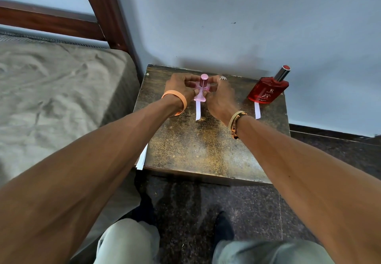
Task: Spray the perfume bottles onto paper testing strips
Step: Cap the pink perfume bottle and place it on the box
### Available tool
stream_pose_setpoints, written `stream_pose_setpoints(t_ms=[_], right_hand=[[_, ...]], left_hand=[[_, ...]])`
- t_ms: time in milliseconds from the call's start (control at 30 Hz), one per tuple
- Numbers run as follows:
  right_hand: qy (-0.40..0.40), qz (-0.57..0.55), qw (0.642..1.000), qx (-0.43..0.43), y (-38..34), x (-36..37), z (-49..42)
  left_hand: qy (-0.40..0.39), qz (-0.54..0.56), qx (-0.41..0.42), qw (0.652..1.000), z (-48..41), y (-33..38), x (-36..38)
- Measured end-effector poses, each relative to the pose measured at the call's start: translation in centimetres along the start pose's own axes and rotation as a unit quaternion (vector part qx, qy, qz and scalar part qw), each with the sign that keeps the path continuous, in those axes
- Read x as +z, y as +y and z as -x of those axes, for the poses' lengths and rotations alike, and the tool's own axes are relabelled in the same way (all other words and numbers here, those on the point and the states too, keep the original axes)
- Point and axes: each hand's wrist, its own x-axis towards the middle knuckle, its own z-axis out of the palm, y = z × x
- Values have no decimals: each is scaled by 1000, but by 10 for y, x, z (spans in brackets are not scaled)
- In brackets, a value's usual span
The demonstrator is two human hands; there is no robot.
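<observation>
Both of your hands, left hand and right hand, are gripping the pink perfume bottle near the worktop's back edge, with a paper strip poking out underneath. The red perfume bottle reads "RED ZX" and hugs the right edge. The front half is bare wood.

Bedroom: bed, wood headboard, bedside table.

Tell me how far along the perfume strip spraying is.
Set out: one paper strip lies by the pink bottle, another strip by the red bottle. In hand: the left hand and right hand hold the pink bottle, cap on. Likely left: spraying both; the red bottle stands capped. Whether either strip is wet, I can't tell.
</observation>
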Motion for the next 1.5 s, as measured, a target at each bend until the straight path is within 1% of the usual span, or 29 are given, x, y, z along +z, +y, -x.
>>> stream_pose_setpoints(t_ms=[233, 400, 533, 767, 900, 1067, 1167, 1267, 1367, 1500], right_hand=[[-7, 6, 1000, 2, 1, -1, -2], [-13, 39, 999, 6, 0, -4, 2], [18, 61, 998, 19, 3, -16, 10], [37, 19, 998, 51, -3, -48, 47], [14, -8, 998, 60, -21, -60, 87], [-38, -14, 999, 35, -41, -58, 140], [-51, -9, 998, 20, -54, -54, 164], [-65, 1, 998, -7, -64, -43, 183], [-79, -5, 997, -13, -68, -27, 196], [-122, -7, 992, -24, -74, -9, 214]], left_hand=[[8, -11, -2, 1000, 4, 3, 0], [22, -60, 3, 998, 10, 8, -4], [39, -82, 4, 996, 20, 12, -17], [92, -96, 19, 991, 61, 27, -51], [97, -91, 27, 991, 101, 34, -64], [80, -76, 29, 993, 152, 40, -78], [87, -68, 26, 994, 178, 45, -91], [101, -50, 16, 993, 199, 46, -107], [115, -36, -7, 993, 211, 35, -123], [134, -19, -40, 990, 221, 15, -135]])
